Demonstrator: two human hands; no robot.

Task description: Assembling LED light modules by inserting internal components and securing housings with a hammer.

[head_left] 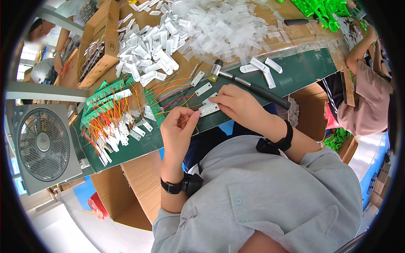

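Observation:
Between the fingertips of both hands is a small white LED board (pixel 209 110) dotted with yellow squares. My left hand (pixel 179 126) pinches its left end, where a wire seems to run in. At its right end, the fingers of my right hand (pixel 238 105) are closed on the edge. Just beyond lie similar white LED boards (pixel 203 89) in a slanting row, with red and yellow wires (pixel 173 87) leading left to a green circuit board (pixel 150 99). A hammer (pixel 253 86) with a black grip lies past my right hand.
Wired green circuit boards (pixel 107 101) are heaped at left, beside a grey fan (pixel 43 141). White plastic housings (pixel 147 50) and clear covers (pixel 228 29) pile up at the back. A few white housings (pixel 261 67) lie beyond the hammer. Another person (pixel 365 97) is at right.

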